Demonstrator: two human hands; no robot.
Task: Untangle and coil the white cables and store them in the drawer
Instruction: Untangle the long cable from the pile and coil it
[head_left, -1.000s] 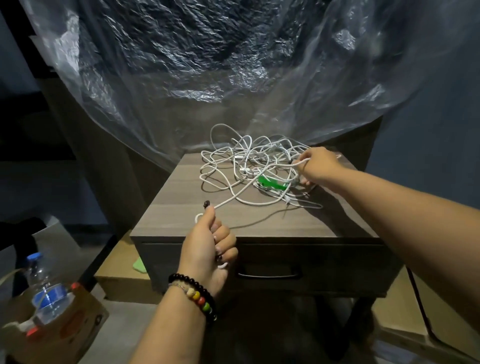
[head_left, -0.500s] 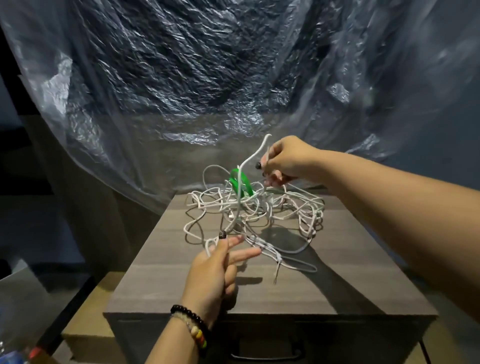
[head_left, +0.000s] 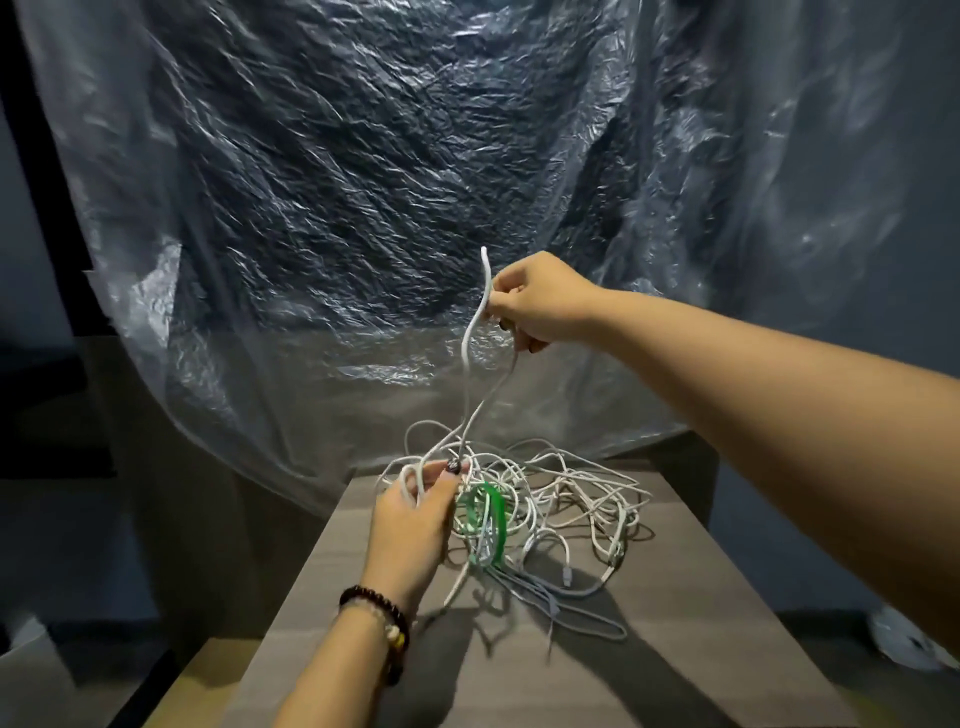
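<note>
Two hands working one tangle of white cables (head_left: 566, 499) on a wooden cabinet top (head_left: 649, 649)

Left to right: the left hand (head_left: 410, 525), a beaded bracelet (head_left: 382, 631) at its wrist, is curling its fingers round a loop of cable at the near-left edge of the tangle, low over the cabinet top; beside it a green band (head_left: 491, 512) is sitting wrapped among the strands; the tangle itself is lying spread across the far half of the top, grey-white plug ends trailing toward the viewer; the right hand (head_left: 535, 301) is pinching one strand and holding it well above the heap, the free end standing up past the fingers. Crinkled clear plastic sheeting (head_left: 363, 182) is hanging behind
</note>
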